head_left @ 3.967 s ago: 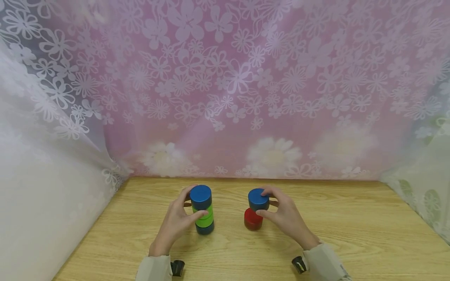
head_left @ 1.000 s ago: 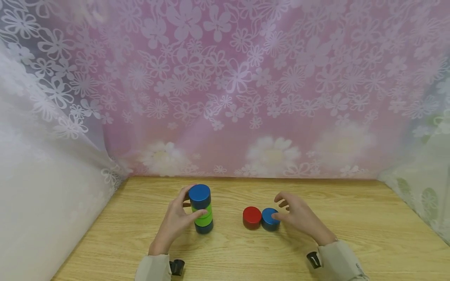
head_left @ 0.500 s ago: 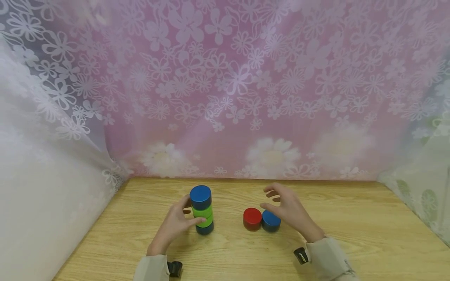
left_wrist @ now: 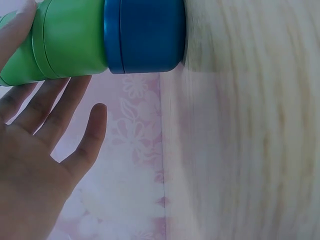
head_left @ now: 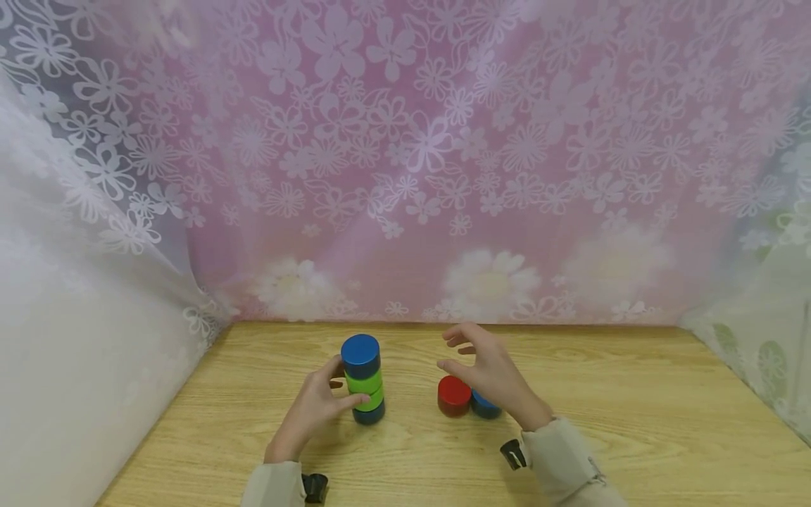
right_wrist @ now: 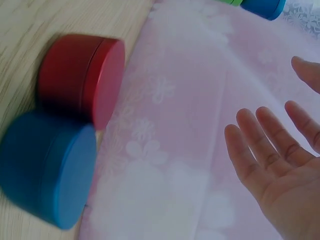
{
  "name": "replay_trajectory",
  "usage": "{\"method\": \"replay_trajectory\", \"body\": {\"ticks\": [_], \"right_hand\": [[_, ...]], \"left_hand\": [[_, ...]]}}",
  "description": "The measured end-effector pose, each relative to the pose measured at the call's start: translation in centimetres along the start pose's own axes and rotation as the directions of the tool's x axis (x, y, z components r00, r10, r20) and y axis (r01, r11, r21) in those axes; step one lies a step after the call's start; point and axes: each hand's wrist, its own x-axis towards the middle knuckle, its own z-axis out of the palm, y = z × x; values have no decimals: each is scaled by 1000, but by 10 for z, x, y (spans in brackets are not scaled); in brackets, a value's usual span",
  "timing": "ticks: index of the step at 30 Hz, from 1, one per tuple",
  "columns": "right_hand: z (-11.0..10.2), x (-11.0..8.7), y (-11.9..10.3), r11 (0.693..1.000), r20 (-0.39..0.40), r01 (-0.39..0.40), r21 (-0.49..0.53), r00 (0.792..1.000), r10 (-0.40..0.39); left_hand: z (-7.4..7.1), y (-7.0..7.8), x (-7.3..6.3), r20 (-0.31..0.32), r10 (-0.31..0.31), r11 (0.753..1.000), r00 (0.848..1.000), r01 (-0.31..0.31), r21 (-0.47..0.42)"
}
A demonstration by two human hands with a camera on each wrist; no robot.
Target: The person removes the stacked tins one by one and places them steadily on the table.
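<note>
Head view: the right hand [head_left: 493, 370], off the blue piece [head_left: 486, 405] its thumb met a second ago, has drifted toward the left hand [head_left: 317, 404] and hangs near the red piece [head_left: 453, 396], fingers loosely curved around nothing. Both loose pieces stay put on the table [head_left: 412, 465], side by side and apparently touching (the hand partly hides the blue one). Across from them, the left hand grips the green middle of the stack [head_left: 365, 382], its thumb slightly lower than a second earlier, though its little finger sticks out free in the left wrist view. Upright on the table, the stack shows blue at both ends. The shift appears to leave one hand free while the other steadies the column.
</note>
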Motion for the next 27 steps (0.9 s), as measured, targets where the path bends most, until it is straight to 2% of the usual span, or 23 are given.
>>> {"method": "replay_trajectory", "body": {"ticks": [15, 27], "right_hand": [[21, 12, -14, 998, 8, 44, 45, 999, -44], [35, 17, -24, 994, 14, 6, 114, 1000, -7]], "left_hand": [[1, -2, 1, -6, 35, 998, 999, -35, 49], [-1, -4, 1, 9, 63, 996, 998, -63, 55]]}}
